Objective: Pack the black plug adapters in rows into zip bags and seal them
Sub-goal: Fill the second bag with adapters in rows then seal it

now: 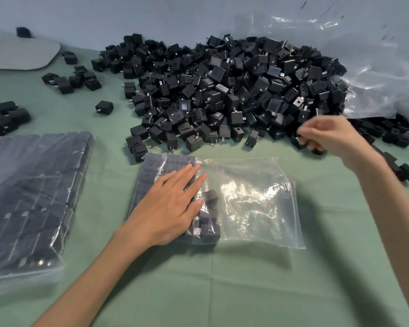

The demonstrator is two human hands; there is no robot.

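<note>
A clear zip bag (253, 204) lies flat on the green cloth in front of me. Its left part holds rows of black plug adapters (208, 223); its right part is bare plastic. My left hand (168, 206) presses flat on the packed rows with straight fingers. A big heap of loose black adapters (222, 90) fills the middle and back. At the heap's right front edge my right hand (326, 135) is blurred, its fingers curled round black adapters (316, 151).
A filled zip bag of adapters (31, 199) lies at the left. Small clusters of loose adapters (73, 79) sit at the back left and the left edge. Crumpled clear plastic sheeting (368, 67) rises at the back right. A grey pad (17, 53) lies far left.
</note>
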